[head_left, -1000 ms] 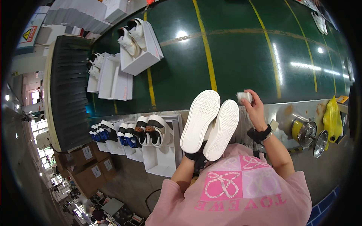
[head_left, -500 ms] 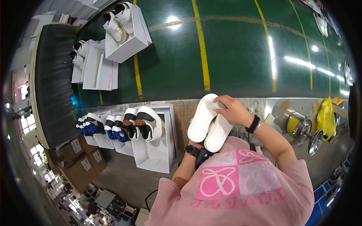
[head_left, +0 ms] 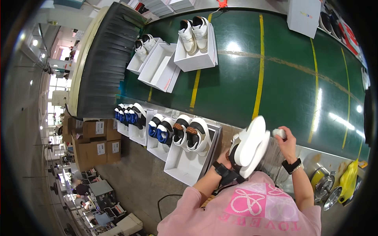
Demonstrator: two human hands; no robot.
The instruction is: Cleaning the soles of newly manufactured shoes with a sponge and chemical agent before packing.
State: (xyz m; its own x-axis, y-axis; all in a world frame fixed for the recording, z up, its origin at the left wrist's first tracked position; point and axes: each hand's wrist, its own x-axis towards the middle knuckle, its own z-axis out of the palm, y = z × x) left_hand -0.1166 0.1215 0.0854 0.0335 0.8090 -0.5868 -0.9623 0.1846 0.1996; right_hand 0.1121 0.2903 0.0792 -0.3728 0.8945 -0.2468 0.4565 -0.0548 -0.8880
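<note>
Right hand (head_left: 287, 146) withdraws from soles (head_left: 256, 135) to the shoes' three o'clock, clamped on white wad (head_left: 279, 133); left hand (head_left: 225, 160) grips white shoes (head_left: 246, 146); wiping appears partial, remainder unclear.

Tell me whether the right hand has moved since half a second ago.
Yes: the right hand has moved rightward, closer to the yellow bag beside the belt, and away from the white shoes.

Wht. shoe soles (head_left: 252, 139) look matt, grn. belt (head_left: 287, 86) glossy, brn. boxes (head_left: 89, 154) cardbd.
</note>
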